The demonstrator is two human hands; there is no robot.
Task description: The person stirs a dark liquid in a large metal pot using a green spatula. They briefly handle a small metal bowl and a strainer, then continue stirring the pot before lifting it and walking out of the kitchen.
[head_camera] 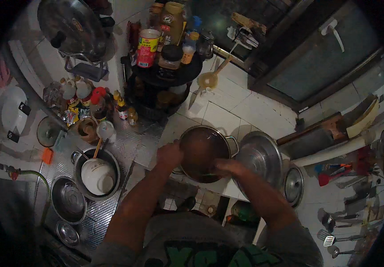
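Observation:
A two-handled metal pot [205, 153] stands before me on the white-tiled counter. Its inside looks reddish brown; whether that is liquid or bare metal, I cannot tell. At the left rim is my left hand [170, 155], curled against the pot's edge. My right hand [223, 166] reaches over the lower right rim, with its fingertips dark and hard to make out inside. One loop handle shows at the upper right of the pot, another partly at the lower left. Right of the pot lies a wide metal basin [260, 157], partly covered by my right forearm.
Left, on a metal worktop [102, 213], a pot [117, 185] holds a white bowl [98, 177] beside metal basins [68, 200]. A black rack [175, 78] carries jars and bottles. A ladle [208, 80] lies behind. A lid [293, 187] and hanging utensils [342, 238] are right.

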